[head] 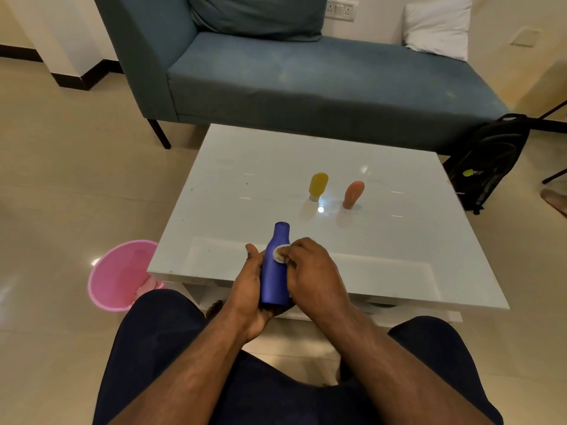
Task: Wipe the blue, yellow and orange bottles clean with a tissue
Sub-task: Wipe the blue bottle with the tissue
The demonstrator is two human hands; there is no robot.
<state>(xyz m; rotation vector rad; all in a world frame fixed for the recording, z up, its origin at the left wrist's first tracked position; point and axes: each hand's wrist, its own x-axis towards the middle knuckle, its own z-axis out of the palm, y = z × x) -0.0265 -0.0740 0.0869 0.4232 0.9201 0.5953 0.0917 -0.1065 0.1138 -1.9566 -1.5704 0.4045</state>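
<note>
White table (383, 240) edge under blue bottle (274, 277)

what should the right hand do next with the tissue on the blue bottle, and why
Probably slide the tissue down the body of the blue bottle. The right hand presses it only near the shoulder, while the left hand grips the lower part, so most of the body looks unwiped. The yellow bottle and orange bottle wait on the table.

Both forearms reach forward, the left hand (249, 289) curled in a grip, the right hand (310, 271) pinching just beside it.
</note>
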